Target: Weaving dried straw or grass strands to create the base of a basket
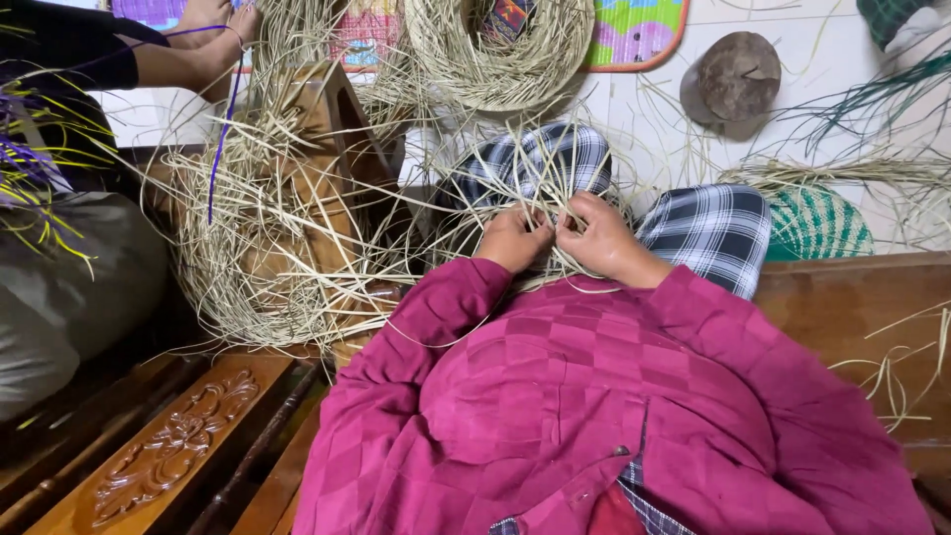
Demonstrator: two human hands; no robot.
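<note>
White tiled floor [684, 119]: loose straw strands [842, 173], brownish dome, perhaps coconut shell [733, 79].

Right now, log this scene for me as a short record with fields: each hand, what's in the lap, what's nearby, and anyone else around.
left hand: gripping pale straw strands over the lap
right hand: pinching the same strands, close beside the left
lap: checked cloth, magenta sleeves above it
left of lap: loose straw bundle over a wooden stand
top centre: round woven straw piece
right: green woven item, brown round object on pale floor
other person: hands top left with a purple strand
</note>
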